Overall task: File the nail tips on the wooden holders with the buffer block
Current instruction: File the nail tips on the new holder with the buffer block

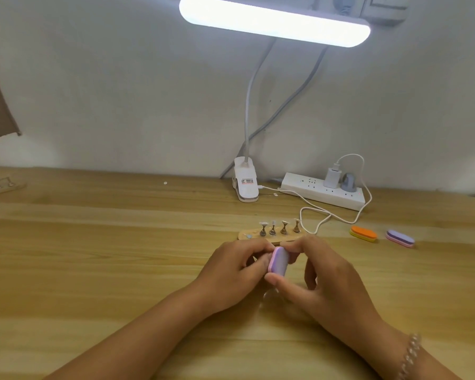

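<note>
Wood-grained surface [93, 256] is seen below. The left grip [236, 267] is curled against the buffer block [279, 260]; what it pinches cannot be told. Just behind, nail tips [263, 223] are carried on a wooden holder [255, 238]. The block is pinched between thumb and fingers of the right grip [321, 278].

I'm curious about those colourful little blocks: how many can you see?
3. A pink-and-purple block is gripped by the right hand, beside the left hand; an orange block lies to the right; a purple block just beyond it. None appears hidden.
</note>
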